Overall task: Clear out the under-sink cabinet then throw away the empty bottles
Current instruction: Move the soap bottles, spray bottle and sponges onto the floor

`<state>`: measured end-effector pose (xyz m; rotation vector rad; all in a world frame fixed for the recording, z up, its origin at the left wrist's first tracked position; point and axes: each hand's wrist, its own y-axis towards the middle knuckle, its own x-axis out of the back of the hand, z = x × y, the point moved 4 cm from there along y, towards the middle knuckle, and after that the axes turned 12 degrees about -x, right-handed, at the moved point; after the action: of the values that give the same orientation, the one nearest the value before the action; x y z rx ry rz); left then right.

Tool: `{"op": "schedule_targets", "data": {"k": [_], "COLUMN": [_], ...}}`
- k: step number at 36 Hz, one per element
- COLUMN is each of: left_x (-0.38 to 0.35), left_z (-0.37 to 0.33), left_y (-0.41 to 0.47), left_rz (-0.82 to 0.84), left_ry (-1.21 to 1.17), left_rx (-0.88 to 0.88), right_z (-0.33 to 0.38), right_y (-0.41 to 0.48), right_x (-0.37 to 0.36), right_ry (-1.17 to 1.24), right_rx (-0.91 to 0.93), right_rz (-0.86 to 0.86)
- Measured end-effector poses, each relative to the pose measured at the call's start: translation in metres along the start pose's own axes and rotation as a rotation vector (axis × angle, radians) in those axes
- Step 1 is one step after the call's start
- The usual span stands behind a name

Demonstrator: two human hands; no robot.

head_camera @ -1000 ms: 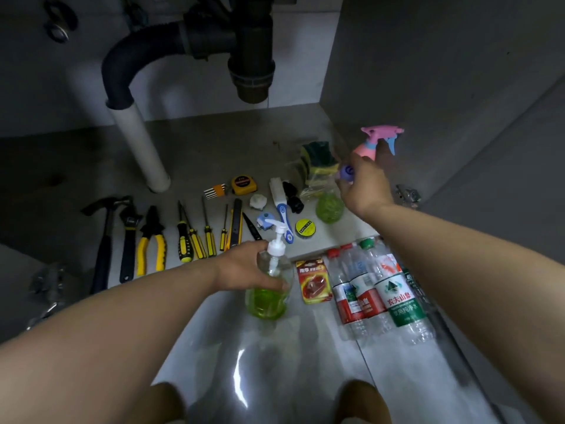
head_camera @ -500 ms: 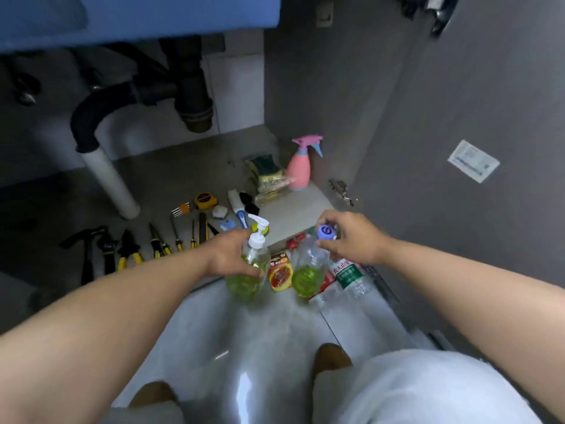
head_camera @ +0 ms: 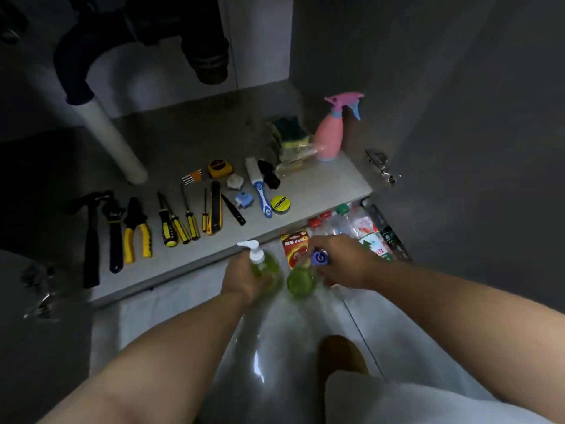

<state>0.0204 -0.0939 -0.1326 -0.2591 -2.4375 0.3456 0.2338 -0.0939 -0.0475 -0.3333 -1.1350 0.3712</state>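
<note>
Here, the left grip (head_camera: 241,280) was wrapped round the belly of the pump bottle (head_camera: 266,266), below its white pump head. The right grip (head_camera: 342,264) was closed from above on the neck and cap of the blue-capped bottle (head_camera: 300,281). The two bottles stood upright and just beside each other, over the pale floor tiles (head_camera: 275,338) in front of the cabinet shelf (head_camera: 324,185). Whether their bases touched the tiles could not be told.

Both were clear plastic with green liquid in the lower part only. They would likely feel bottom-heavy, with walls that give a little under a squeeze and turn slick if soap had run down them. The belly hold on the pump bottle looked the safer one, since lifting by the pump head could press it or pull it loose. The capped bottle would probably carry better with the fingers lower, round its shoulder, as a cap can turn in the hand. Neither looked empty.

Behind the right grip lay a red packet (head_camera: 295,244) and a cluster of water bottles (head_camera: 351,224) on their sides. These seemed empty, so light and easily crushed. Farther back on the shelf stood a pink spray bottle (head_camera: 328,137) next to a stack of sponges (head_camera: 290,139), and a row of hand tools (head_camera: 136,231) lay to the left
</note>
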Motion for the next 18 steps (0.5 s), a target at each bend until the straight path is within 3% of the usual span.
{"op": "schedule_targets", "data": {"k": [18], "left_x": [-0.025], "left_z": [0.016], "left_y": [0.023], "left_rz": [-0.064], "left_ry": [-0.244], "left_rx": [0.065], "right_z": [-0.011], "right_y": [0.02], "right_x": [-0.016], "right_ry": [-0.086], "right_rx": [-0.06], "right_rz": [0.023]}}
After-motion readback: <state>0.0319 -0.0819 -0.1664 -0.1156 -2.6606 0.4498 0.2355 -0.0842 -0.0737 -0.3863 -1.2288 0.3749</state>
